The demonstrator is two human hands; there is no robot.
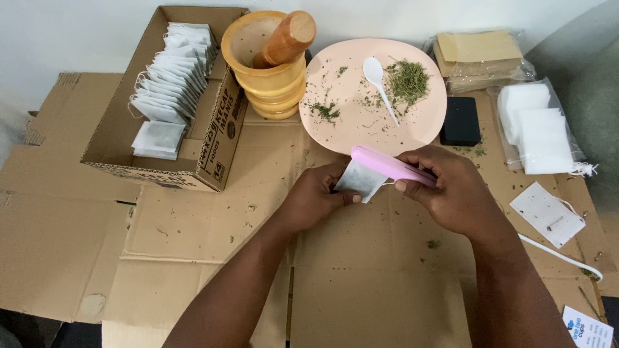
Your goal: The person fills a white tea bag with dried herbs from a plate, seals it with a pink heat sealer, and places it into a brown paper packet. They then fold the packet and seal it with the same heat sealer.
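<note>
my left hand (316,196) has its grip pinched on a small white paper bag (359,180), and my right hand (451,190) is clenched around a pink clip tool (390,165) lying across the bag's top. behind them a pink plate (335,132) carries dried herbs (407,80) and a white spoon (378,78). a wooden mortar (267,71) and a cardboard box (213,138) of bags stand at the left on the cardboard surface (374,290).

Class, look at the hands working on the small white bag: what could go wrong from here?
1. The left hand grips the small white bag right beside the pink handheld sealer held by the right hand; fingers might get pinched.
2. If the bag tilts, its contents could spill onto the cardboard.
</note>
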